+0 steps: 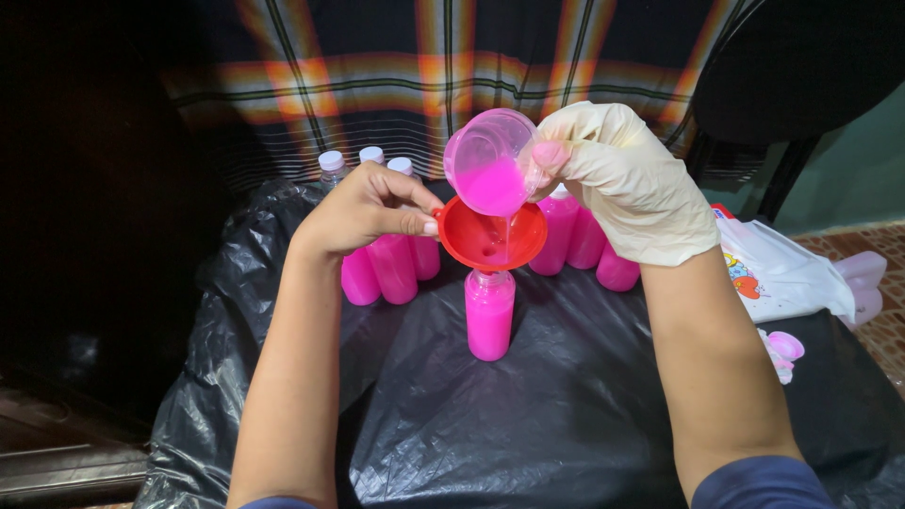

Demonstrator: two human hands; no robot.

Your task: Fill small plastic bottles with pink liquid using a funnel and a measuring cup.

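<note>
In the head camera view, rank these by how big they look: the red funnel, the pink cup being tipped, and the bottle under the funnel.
Largest to smallest:
1. Red funnel, widest.
2. Pink cup and bottle look about alike; the cup sits nearer the camera, so no ranking.

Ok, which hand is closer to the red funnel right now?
Left. The bare left hand pinches the red funnel by its rim. The gloved right hand is above and to its right, tipping a clear cup of pink liquid into it.

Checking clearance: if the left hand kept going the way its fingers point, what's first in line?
The left hand points right; beyond the red funnel it pinches, probably the gloved right hand with its tilted cup. Depth unclear.
</note>
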